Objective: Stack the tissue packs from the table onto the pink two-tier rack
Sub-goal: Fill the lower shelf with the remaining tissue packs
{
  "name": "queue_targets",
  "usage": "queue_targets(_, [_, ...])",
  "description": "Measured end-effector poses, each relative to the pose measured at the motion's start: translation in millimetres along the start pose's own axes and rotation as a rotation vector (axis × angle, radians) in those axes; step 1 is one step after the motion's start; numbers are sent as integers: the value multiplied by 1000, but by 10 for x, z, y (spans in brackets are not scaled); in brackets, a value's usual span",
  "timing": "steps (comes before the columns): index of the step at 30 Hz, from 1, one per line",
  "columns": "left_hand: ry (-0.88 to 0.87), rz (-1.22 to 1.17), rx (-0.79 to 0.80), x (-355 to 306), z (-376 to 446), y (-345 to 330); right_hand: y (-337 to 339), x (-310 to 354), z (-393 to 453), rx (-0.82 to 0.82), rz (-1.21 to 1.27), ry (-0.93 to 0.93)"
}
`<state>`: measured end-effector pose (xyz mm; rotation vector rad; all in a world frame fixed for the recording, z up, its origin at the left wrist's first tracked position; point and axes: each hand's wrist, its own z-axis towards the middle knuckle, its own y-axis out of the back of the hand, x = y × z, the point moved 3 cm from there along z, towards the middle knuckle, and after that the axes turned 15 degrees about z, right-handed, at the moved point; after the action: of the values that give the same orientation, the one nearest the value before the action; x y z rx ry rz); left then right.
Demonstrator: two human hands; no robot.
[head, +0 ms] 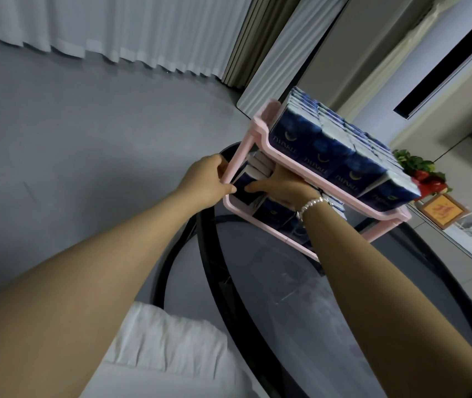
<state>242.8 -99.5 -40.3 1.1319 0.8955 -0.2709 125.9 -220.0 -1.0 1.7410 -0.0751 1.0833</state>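
The pink two-tier rack (260,133) stands at the far end of the round glass table (286,282). Its upper tier is packed with several dark blue tissue packs (344,165) standing on edge. More blue packs (269,214) fill the lower tier. My left hand (206,179) grips the rack's near left corner post. My right hand (283,185), a bead bracelet on the wrist, reaches into the lower tier between the shelves, with its thumb on a blue pack (243,185) there; its fingers are hidden under the upper shelf.
The table has a black rim (200,268) and a dark glass top. White cloth (166,349) lies by my lap at the bottom. A plant with red fruit (421,173) and a framed picture (441,211) stand right of the rack. White curtains hang behind.
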Motion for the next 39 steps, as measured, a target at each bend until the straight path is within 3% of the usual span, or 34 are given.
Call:
queue_targets(8, [12,13,-11,11,37,-54,-33,-47,244,34,-85,-93])
queue_targets(13, [31,21,-19,14,55,-77,-35,-29,204,35,-195,30])
queue_targets(17, [51,22,-42,1,61,-95,-106,79,112,211,-18,102])
queue_targets(19, [54,21,-42,-5,61,-102,-122,137,86,253,-114,167])
queue_targets(23, [51,26,-40,-11,62,-87,-100,149,120,159,-174,297])
queue_targets(29, [51,32,-40,-8,59,-90,-112,155,195,72,-509,373])
queue_targets(34, [48,32,-40,-22,54,-87,-110,194,104,149,-418,234])
queue_targets(39, [44,10,-45,-60,-9,-92,-92,241,-49,167,-126,94])
